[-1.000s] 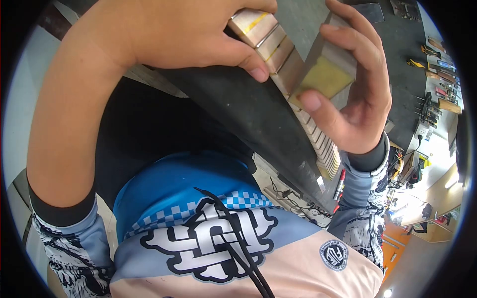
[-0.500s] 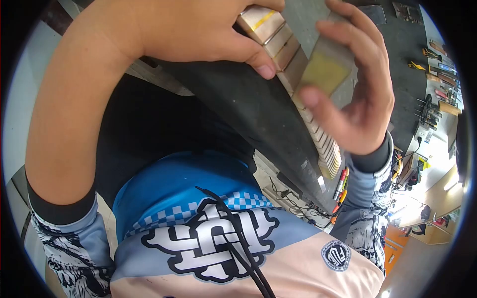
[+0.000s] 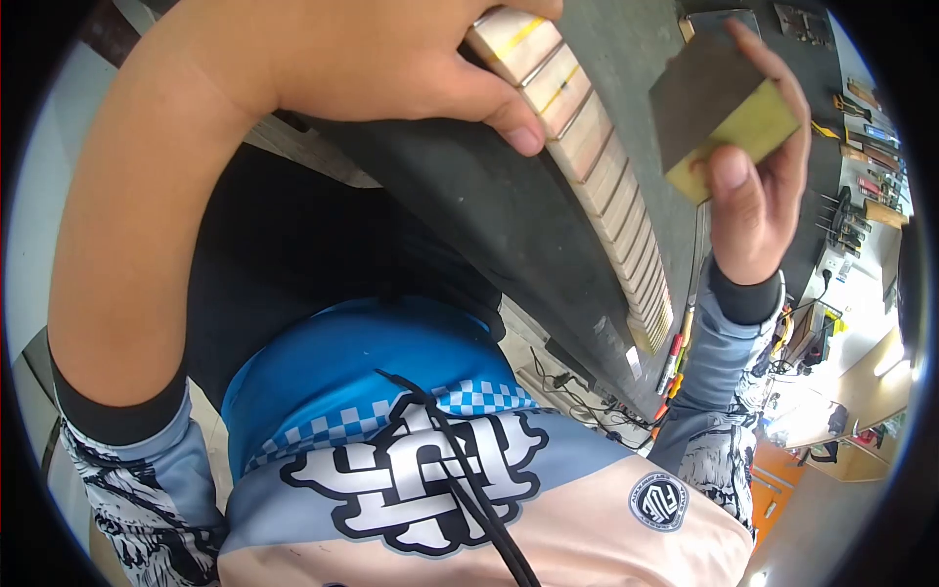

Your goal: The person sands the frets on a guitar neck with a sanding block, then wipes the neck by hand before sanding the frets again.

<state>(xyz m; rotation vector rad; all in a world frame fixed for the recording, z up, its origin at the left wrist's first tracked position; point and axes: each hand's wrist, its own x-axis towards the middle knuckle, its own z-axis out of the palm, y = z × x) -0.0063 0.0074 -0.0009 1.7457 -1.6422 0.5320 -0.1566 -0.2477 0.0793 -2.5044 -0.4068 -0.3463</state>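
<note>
A pale wooden guitar neck [image 3: 605, 181] with dark slots across it lies slantwise on the dark bench, its wider end up by my left hand [image 3: 421, 73]. That hand grips this end, thumb along the near edge; its other fingers are mostly cut off by the top of the view. Yellow marks show on the wood there. In my right hand [image 3: 761, 210] is a sanding block [image 3: 712, 103], dark grey on its broad face and yellow on the side, thumb pressed on the yellow. The block is tilted, raised to the right of the neck and apart from it.
The dark bench top [image 3: 460, 196] runs diagonally under the neck. Red and yellow markers [image 3: 670, 362] lie by the neck's narrow end. Various hand tools [image 3: 851, 210] line the far right side. Cables [image 3: 567, 386] hang below the bench edge.
My right hand has moved up and right, off the neck, and turned the sanding block so its grey face shows. More slots are uncovered. My left hand has stayed put.
</note>
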